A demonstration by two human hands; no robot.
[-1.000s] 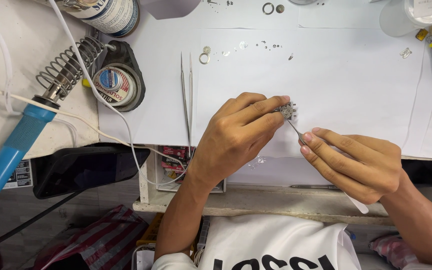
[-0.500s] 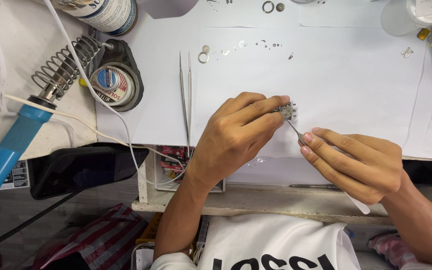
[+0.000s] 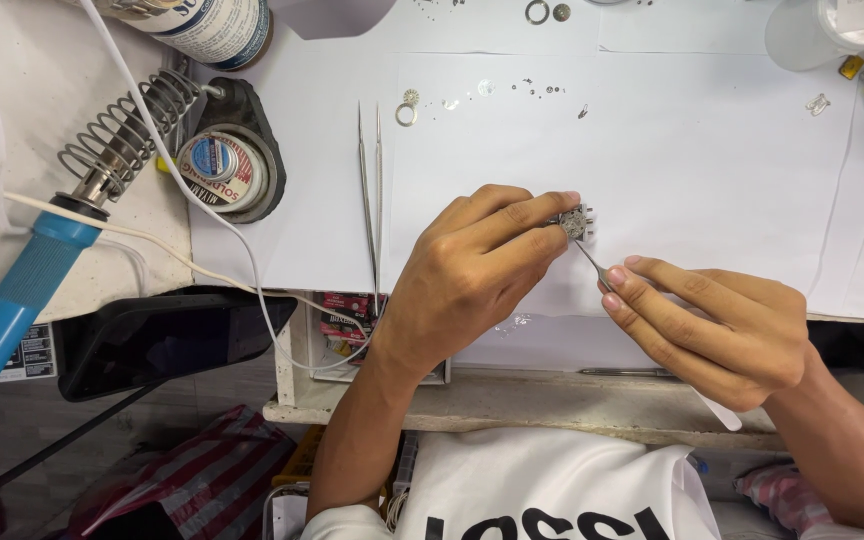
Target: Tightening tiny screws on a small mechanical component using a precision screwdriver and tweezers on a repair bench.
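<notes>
The left hand (image 3: 472,275) pinches a small metal part (image 3: 574,222), perhaps a watch movement, between thumb and fingertips just above the white paper (image 3: 652,150). The right hand (image 3: 712,325) closes its fingers on a thin tool (image 3: 590,258) whose tip touches the part. Tweezers (image 3: 369,190) lie left of the hands, with a soldering iron (image 3: 42,270) in its coil stand further left.

No visible shift of hands (image 3: 592,290).
</notes>
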